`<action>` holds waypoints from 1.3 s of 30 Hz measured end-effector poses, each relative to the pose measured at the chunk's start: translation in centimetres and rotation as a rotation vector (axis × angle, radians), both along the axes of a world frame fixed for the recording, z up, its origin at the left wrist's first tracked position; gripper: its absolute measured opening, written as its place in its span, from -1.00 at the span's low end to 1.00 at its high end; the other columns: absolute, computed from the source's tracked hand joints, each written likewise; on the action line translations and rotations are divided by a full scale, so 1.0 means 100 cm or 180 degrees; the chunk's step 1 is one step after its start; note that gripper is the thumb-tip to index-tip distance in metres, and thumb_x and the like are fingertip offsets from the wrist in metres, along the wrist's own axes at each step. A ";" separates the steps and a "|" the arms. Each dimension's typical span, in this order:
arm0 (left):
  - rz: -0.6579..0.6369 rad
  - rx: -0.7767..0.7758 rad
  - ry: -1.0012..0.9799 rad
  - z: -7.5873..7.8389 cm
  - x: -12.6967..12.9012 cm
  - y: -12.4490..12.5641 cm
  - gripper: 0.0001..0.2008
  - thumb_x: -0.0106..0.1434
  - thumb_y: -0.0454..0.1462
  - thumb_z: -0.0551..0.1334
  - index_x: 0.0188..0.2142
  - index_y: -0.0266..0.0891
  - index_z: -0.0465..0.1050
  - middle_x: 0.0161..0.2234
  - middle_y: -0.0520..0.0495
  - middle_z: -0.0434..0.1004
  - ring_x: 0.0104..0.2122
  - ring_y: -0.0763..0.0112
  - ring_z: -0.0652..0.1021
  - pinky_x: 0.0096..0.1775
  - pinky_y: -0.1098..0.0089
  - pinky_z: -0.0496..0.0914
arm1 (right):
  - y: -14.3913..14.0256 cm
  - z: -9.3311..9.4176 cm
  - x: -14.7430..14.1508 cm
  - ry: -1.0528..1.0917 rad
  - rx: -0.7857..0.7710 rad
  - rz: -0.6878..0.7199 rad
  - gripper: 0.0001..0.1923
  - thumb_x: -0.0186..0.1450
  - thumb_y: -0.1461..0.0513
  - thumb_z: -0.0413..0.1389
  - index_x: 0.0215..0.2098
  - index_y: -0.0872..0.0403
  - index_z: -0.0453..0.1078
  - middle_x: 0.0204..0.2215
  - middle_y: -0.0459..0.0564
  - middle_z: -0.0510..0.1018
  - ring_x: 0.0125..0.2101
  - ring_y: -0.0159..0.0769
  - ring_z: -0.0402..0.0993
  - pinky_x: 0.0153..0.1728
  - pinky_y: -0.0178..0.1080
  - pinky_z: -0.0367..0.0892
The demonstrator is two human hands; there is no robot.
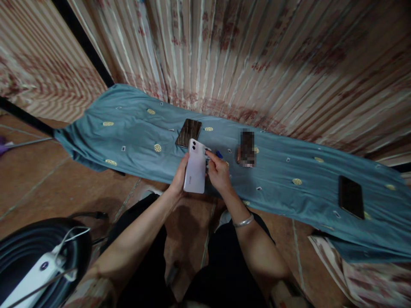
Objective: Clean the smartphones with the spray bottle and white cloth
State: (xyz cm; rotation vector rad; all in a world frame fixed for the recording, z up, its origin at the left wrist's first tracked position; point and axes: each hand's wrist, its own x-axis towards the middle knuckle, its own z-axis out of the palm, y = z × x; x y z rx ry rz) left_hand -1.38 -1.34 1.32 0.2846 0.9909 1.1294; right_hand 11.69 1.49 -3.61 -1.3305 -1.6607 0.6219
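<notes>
My left hand (178, 176) grips a pale lilac phone (195, 172) by its left edge, back side up, with the two camera lenses at the far end. My right hand (218, 172) rests against the phone's right edge near its top and pinches a small blue-tipped object (218, 154); what it is cannot be told. A silver bracelet (243, 221) circles my right wrist. Both hands hover over the near edge of a teal cloth (135, 137) spread on the floor.
On the cloth lie a dark striped phone (189, 132) just beyond my hands, a blurred dark phone (246, 148) to the right, and a black phone (351, 197) at far right. A striped curtain hangs behind. A white power strip (32, 278) on a black round object lies bottom left.
</notes>
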 end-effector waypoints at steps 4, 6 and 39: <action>0.0080 0.0041 0.0064 0.000 -0.001 0.003 -0.54 0.41 -0.06 0.05 -0.02 -0.38 0.51 -0.45 -0.11 0.65 -0.59 0.39 0.55 -0.44 0.42 0.47 | -0.002 0.000 -0.001 0.0015 -0.0087 0.0074 -0.57 0.30 0.32 -0.06 0.03 0.05 0.52 -0.15 0.01 0.67 -0.17 -0.19 0.60 -0.03 -0.12 0.47; 0.0107 0.0031 0.0066 0.001 -0.001 0.004 -0.54 0.42 -0.06 0.03 -0.02 -0.37 0.52 -0.42 -0.12 0.67 -0.50 0.33 0.61 -0.37 0.41 0.50 | -0.003 0.000 -0.001 0.0093 -0.0120 0.0076 -0.58 0.31 0.31 -0.05 0.02 0.01 0.53 -0.18 -0.03 0.68 -0.19 -0.21 0.60 -0.06 -0.14 0.48; 0.0245 0.0182 -0.0034 0.000 -0.020 0.017 -0.42 0.44 -0.02 -0.09 -0.03 -0.42 0.52 -0.44 -0.15 0.65 -0.39 0.31 0.65 -0.28 0.41 0.51 | -0.036 0.007 0.004 0.0854 -0.0838 0.1022 -0.73 0.24 0.29 0.05 -0.19 0.00 0.55 -0.21 -0.09 0.69 -0.17 -0.29 0.61 -0.07 -0.21 0.47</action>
